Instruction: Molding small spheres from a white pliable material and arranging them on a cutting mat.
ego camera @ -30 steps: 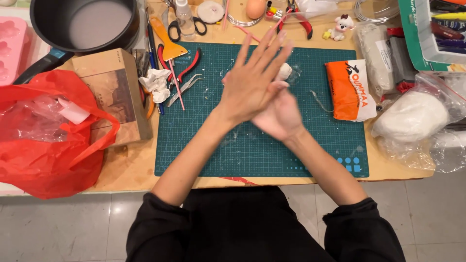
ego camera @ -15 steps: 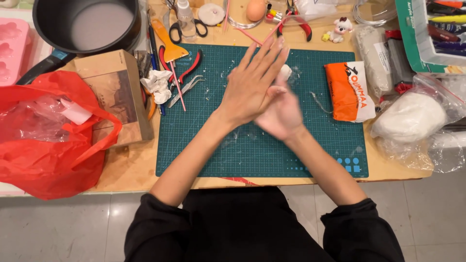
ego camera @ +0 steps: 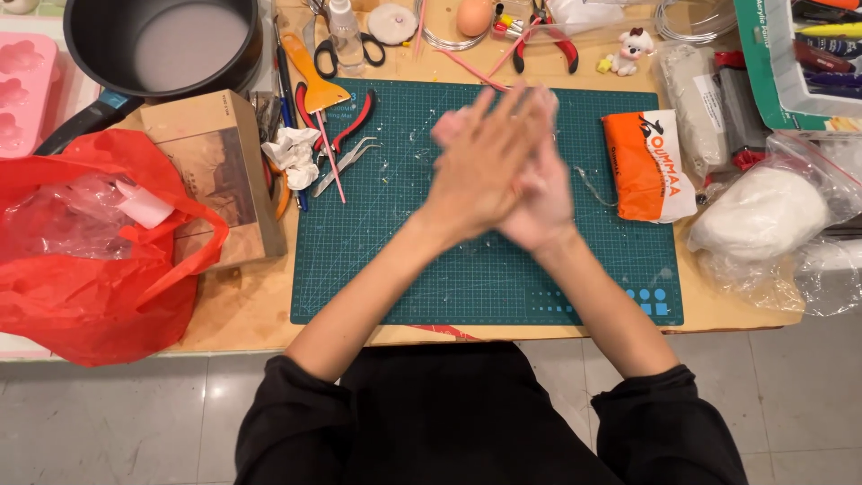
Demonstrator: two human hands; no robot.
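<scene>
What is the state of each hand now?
Left hand: fingers open, flat on the right hand.
Right hand: open beneath it; whether something lies between cannot be told.

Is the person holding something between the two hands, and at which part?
It cannot be told. The left hand lies flat on the right hand, palms together over the green cutting mat; whatever is between them is hidden.

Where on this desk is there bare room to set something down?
The near half of the green cutting mat is bare, between the cardboard box and the orange packet, below the pressed-together left hand and right hand. The bare wood strip beside the red plastic bag is also free. The far edge is crowded with scissors, pliers and the pan.
</scene>
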